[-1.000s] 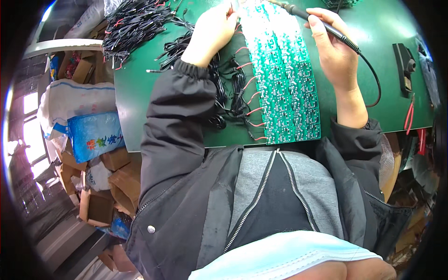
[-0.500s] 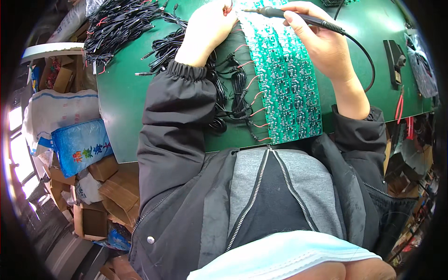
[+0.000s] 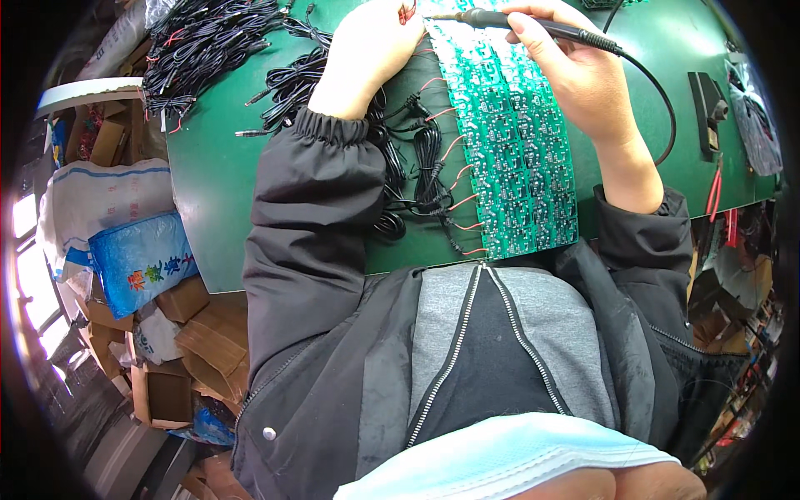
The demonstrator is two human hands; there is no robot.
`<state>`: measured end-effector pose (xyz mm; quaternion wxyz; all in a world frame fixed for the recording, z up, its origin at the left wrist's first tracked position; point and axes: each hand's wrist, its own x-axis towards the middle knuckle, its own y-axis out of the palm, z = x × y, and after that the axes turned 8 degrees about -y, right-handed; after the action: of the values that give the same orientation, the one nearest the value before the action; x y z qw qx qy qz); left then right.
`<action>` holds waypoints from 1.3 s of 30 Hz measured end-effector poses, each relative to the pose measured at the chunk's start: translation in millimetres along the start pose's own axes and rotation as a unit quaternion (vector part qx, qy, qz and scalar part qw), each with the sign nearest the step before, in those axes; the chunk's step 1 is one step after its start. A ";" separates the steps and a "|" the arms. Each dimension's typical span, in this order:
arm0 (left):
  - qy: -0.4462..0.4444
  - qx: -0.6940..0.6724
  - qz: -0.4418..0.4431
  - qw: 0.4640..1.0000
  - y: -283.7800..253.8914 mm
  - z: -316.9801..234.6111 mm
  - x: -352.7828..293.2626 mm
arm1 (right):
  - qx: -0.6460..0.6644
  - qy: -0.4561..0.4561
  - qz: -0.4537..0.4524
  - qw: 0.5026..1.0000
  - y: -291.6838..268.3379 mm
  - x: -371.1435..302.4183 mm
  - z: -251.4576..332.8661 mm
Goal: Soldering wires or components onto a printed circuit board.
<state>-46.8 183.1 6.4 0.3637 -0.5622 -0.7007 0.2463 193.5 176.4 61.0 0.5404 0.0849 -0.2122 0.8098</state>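
My right hand [image 3: 579,79] grips a black soldering iron [image 3: 554,30] like a pen. Its tip points left, at the far left corner of a green circuit board panel [image 3: 521,158]. Close by that tip, my left hand [image 3: 371,54] has its fingers closed on a thin red wire [image 3: 406,13]; the fingertips are partly cut off by the upper edge. More red wires join the panel's left edge, leading to bundled black cables [image 3: 428,167]. Small parts cover the panel in dense rows.
A large heap of black cables [image 3: 208,54] lies at the far left of the green table [image 3: 217,208]. On the right are a black stand [image 3: 707,112], red-handled pliers [image 3: 714,192] and a plastic bag [image 3: 754,125]. Cardboard boxes [image 3: 167,392] and sacks [image 3: 117,196] stand beyond the left edge.
The view has shifted very slightly. Both hands keep their grips, and the iron's tip stays at the panel's far left corner.
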 end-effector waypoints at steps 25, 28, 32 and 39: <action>-0.012 -0.005 0.000 1.000 -3.9 -6.6 0.5 | -0.045 -0.064 0.045 0.996 0.6 65.8 -9.0; -0.025 -0.001 0.001 1.000 -4.5 -8.2 0.3 | -0.057 -0.079 0.040 0.994 2.0 69.7 -13.1; -0.049 -0.047 0.001 0.998 -9.9 -16.3 -2.7 | -0.034 -0.051 0.033 0.998 -1.6 76.1 -22.7; -0.055 -0.051 -0.008 0.997 -10.3 -18.1 -4.5 | -0.032 -0.048 0.028 0.998 0.6 81.8 -30.0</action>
<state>-38.3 175.0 24.2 0.2974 -0.5601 -0.7356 0.2381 162.8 257.9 64.0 0.5091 0.1005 -0.2659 0.8124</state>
